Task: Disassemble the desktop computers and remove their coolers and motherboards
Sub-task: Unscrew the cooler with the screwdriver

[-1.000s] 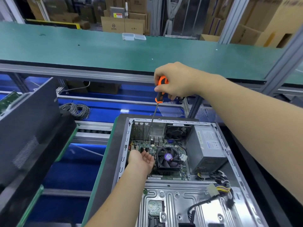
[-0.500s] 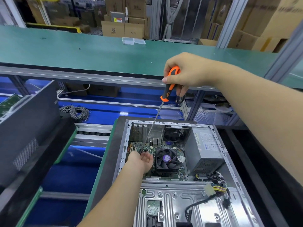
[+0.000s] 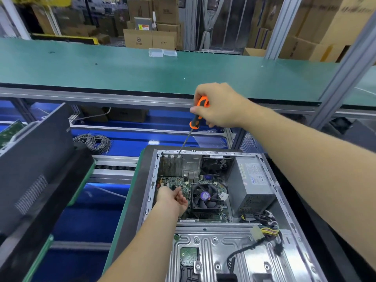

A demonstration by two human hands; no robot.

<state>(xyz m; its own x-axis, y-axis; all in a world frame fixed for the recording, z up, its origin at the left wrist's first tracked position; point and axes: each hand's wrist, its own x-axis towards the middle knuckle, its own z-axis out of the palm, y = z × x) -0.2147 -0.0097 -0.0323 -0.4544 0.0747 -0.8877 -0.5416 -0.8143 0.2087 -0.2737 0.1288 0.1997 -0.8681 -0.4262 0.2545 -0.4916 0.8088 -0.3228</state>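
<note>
Right-hand fingers wrapped round the orange-and-black handle of the screwdriver; firm grip by the right hand, held above the far end of the open computer case. Shaft slanted down and to the left.

Change: tip lifted off the motherboard. Half a second ago, set down close to the left-hand fingers; now raised to the rear slot covers, just under the case rim and well apart from the left hand.

Left-hand fingers loosely curled, palm turned partly up, nothing visible in them. Positioned over the left part of the board, just beside the cooler, much as before.

Cooler seated on the board, fan uppermost, white connector at its right side. Motherboard flat in the case, between the left wall and the power supply. Neither removed.

Judgement: one board screw probably finished or abandoned; too small to confirm whether loosened or taken out. Probably repositioning for the next fastener. Most of the task remaining. Keep the tip clear of board components during the next approach.
</note>
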